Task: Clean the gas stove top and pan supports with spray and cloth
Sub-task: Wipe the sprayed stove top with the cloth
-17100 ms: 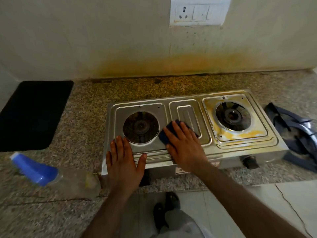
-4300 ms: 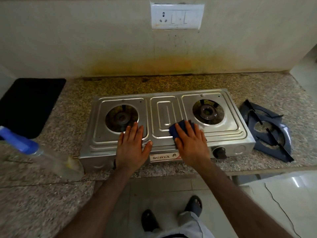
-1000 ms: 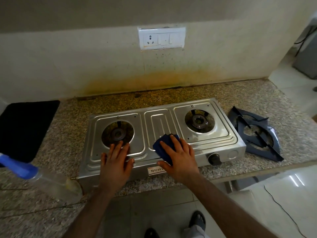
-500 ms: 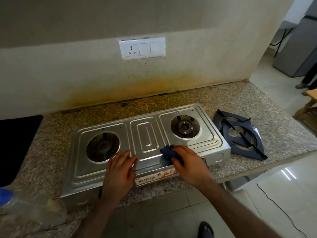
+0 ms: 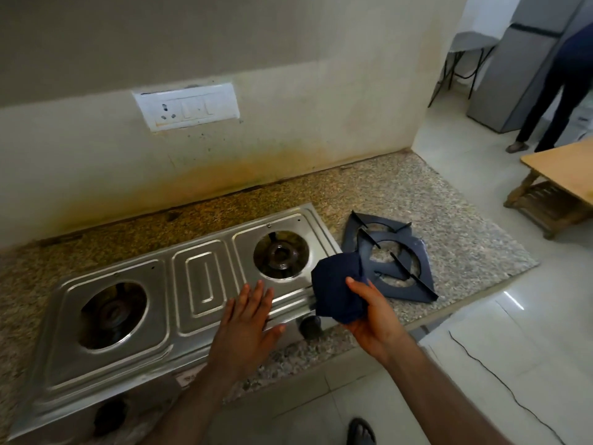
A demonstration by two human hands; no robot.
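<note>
Stove: we stand at the gas stove (image 5: 179, 303), a steel two-burner top on the granite counter (image 5: 449, 220); both burners sit bare, with no supports on them.
Stove surface: the steel shows no obvious stains from here, so we judge the top close to done.
Left hand: our left hand (image 5: 247, 319) lies flat on the front edge of the stove, fingers straight and spread, gripping nothing.
Right hand: our right hand (image 5: 372, 313) is curled around the cloth (image 5: 337, 290), a dark blue bundle held off the stove, just in front of the supports.
Pan supports: the two pan supports (image 5: 391, 261) lie stacked, one overlapping the other, on the counter just right of the stove.
Spray: we cannot see the bottle in this view.
Step in hand: we judge we are turning from the top to the supports.
Risk, sliding: the stack sits near the counter's front edge; a hard wipe with no hand bracing it could push a support off onto the floor.
Risk, snagging: the upright prongs could catch the cloth and drag the upper support along.
Risk, missed faces: wiping them stacked would leave the overlapped parts dirty.
Risk, knob: the control knob (image 5: 309, 326) sits below our hands; a careless brush might turn it.
</note>
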